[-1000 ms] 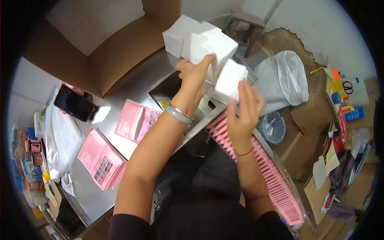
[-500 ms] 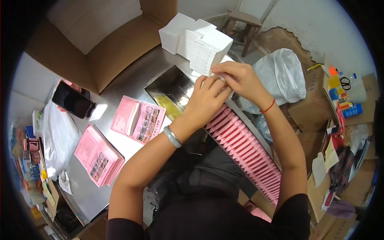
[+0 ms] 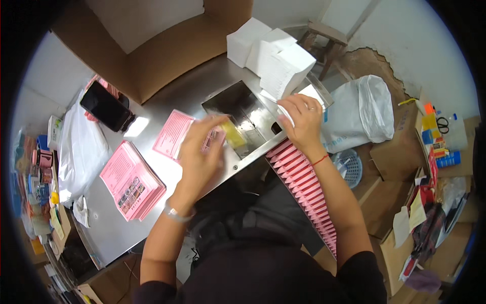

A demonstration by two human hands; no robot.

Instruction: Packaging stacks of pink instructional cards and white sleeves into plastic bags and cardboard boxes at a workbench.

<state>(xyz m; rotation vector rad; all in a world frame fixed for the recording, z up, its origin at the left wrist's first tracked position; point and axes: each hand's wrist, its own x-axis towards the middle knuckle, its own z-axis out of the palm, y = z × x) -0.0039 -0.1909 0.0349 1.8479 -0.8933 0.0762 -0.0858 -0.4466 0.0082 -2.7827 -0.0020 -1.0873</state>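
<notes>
1. Reading the view as a clock face around its middle, the metal worktable [image 3: 109,243] spreads from 7 round to 1 o'clock.
2. An open cardboard box [image 3: 167,68] stands on its far side, at 11 o'clock.
3. A long row of pink folded pieces [image 3: 310,195] slants down from near the middle toward 5 o'clock, packed closely.
4. A pale plastic sack [image 3: 357,114] slumps at 2 to 3 o'clock, just beyond the right hand.
5. White paper stacks [image 3: 287,68] stand side by side at 1 o'clock, by the table's far edge.
6. A rectangular recess [image 3: 235,99] opens in the tabletop at 12 o'clock, a yellow item [image 3: 234,134] at its near end.
7. The thick stack of pink printed cards [image 3: 132,177] lies between 8 and 9 o'clock.
8. A smaller pink card pile [image 3: 171,133] lies between 9 and 10 o'clock, partly covered by the left hand.
9. The left hand [image 3: 199,154], blurred, is at 9 o'clock over that pile, thumb and forefinger apart; whether it grips a card I cannot tell.
10. The right hand [image 3: 306,120], at 2 o'clock, grasps white paper [image 3: 286,115] between thumb and curled fingers, below the stacks.
11. A black smartphone [image 3: 106,106] is propped at 10 o'clock.
</notes>
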